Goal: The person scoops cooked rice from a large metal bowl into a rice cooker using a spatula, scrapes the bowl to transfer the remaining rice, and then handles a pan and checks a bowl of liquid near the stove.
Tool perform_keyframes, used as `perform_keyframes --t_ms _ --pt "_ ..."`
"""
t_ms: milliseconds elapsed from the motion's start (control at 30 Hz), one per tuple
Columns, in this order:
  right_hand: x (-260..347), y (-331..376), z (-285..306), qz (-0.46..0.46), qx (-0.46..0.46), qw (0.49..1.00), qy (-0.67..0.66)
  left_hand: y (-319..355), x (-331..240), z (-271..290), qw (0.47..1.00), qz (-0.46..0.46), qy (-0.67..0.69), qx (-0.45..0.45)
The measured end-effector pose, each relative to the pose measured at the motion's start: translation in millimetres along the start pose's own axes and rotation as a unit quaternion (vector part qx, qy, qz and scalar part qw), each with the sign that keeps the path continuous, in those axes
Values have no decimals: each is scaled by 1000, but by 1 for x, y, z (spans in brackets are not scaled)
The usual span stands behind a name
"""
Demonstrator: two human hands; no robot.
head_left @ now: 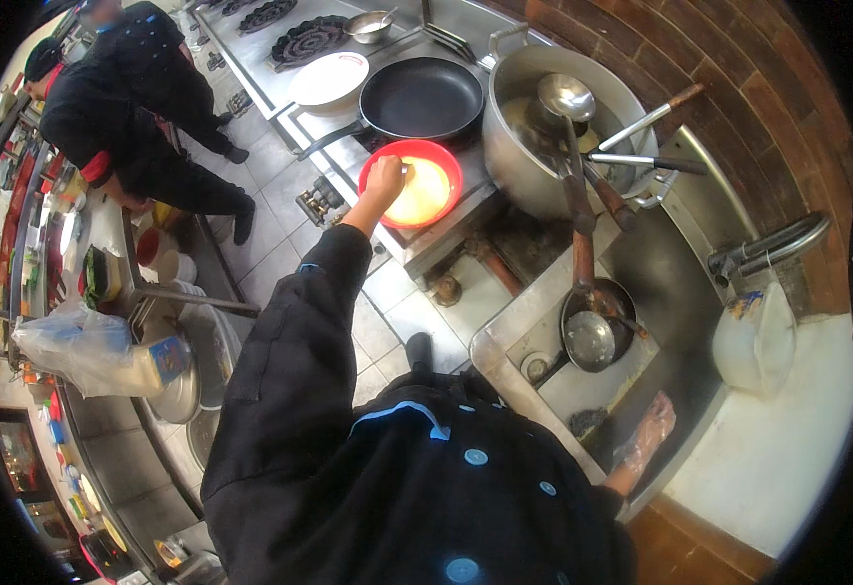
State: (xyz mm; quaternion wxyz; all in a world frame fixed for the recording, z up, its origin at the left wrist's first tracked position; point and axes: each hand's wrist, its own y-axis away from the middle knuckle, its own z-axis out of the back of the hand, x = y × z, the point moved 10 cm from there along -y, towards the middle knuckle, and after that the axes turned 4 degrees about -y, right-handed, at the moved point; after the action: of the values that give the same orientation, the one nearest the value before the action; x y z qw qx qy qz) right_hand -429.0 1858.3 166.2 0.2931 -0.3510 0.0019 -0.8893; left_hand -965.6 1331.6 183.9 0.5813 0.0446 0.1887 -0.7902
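We see our left hand (385, 178) stretched far out over the stove, fingers closed on the near-left rim of the red bowl (413, 182), which sits on the stove's near edge holding pale yellow liquid, likely gripped there to steady it. The black pan (422, 97) lies just beyond, the big steel pot (543, 136) of ladles to the right. Our gloved right hand (649, 429) rests flat, fingers loose, on the sink's rim (504, 375), bracing our lean.
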Motion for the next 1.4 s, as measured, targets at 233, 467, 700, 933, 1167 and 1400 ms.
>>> perform_keyframes --t_ms 233,467,700,933,1167,1400 --pt "-12 20 1 -7 -10 999 -40 -3 11 -37 997 2 9 78" --pt "13 23 -6 -24 39 999 8 27 -12 -15 982 -97 18 162" --pt "12 6 -26 7 47 997 -64 35 -22 50 987 -93 -19 129" --pt "43 5 -23 11 64 998 3 67 -47 12 959 -236 -97 122" --pt "24 18 -13 -27 50 998 31 90 -49 -9 971 -196 24 138" --pt "-2 29 -9 31 -20 999 -8 94 -48 3 982 -140 51 114"
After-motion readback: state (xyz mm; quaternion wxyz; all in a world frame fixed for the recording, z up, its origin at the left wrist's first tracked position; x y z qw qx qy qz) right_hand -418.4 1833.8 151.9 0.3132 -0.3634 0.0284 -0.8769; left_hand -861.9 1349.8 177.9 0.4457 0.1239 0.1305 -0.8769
